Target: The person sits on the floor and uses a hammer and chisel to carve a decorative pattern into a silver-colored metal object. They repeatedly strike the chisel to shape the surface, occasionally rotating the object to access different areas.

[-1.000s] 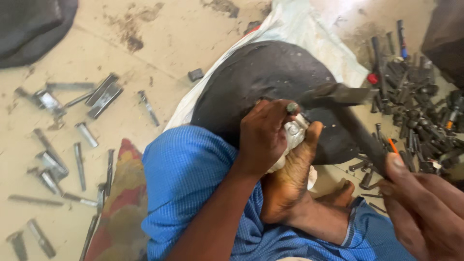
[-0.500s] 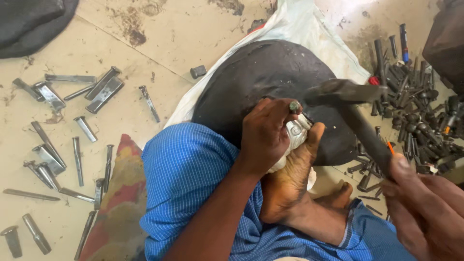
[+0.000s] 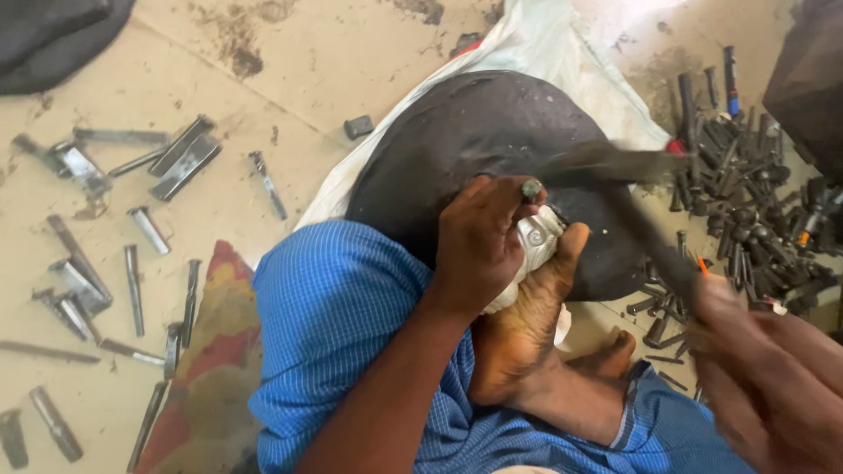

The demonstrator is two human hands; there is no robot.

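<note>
My left hand (image 3: 485,239) is closed around a short metal punch (image 3: 531,188), holding it upright on a small silvery piece (image 3: 537,237) that rests on a dark domed block (image 3: 474,140). My bare foot (image 3: 527,325) presses against that piece from below. My right hand (image 3: 773,377) grips the handle of a hammer (image 3: 615,167), whose blurred head hangs just right of the punch's top.
A pile of dark metal punches and tools (image 3: 746,184) lies on the floor at the right. More loose metal bars (image 3: 97,254) are scattered on the left. A white sack (image 3: 562,44) sits under the block, and a patterned cloth (image 3: 211,369) lies by my knee.
The hammer head has swung toward the punch and is now blurred by motion. My left hand and foot have stayed in place.
</note>
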